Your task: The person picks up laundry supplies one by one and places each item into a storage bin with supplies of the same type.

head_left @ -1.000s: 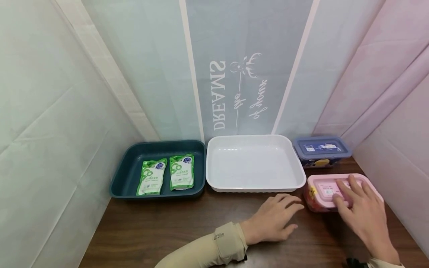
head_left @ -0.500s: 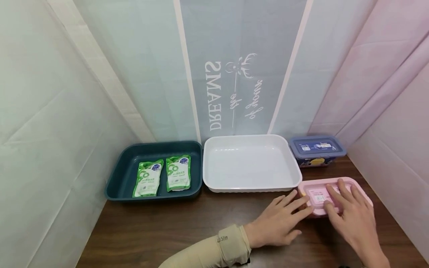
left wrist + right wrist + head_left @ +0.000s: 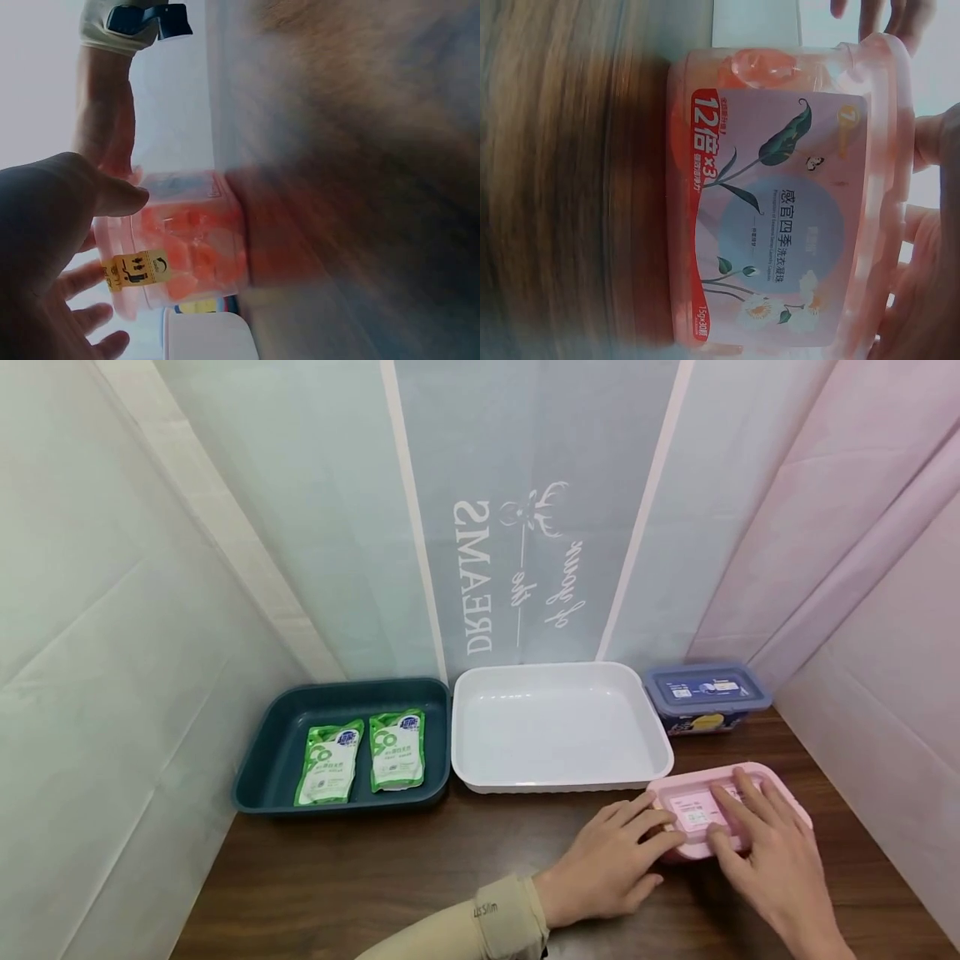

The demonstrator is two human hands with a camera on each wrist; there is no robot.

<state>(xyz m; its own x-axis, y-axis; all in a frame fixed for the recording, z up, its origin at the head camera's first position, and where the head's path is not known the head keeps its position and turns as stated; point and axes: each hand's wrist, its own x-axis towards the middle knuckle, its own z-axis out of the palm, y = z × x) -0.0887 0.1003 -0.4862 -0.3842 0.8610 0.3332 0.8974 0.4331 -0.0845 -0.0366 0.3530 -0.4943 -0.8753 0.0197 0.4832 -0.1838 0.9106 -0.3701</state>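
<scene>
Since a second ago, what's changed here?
The pink box slid left and a bit closer, with the right fingers on top. The left fingers now touch its left end. The white tray, dark tray, green pouches and blue box stayed put.

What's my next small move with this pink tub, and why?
I'd probably bring the left grip in so its thumb meets the pink tub. In the head view that thumb stands off from the tub, while the fingers touch the left end of the lid; the right grip rests on top, so the hold looks loose.
</scene>
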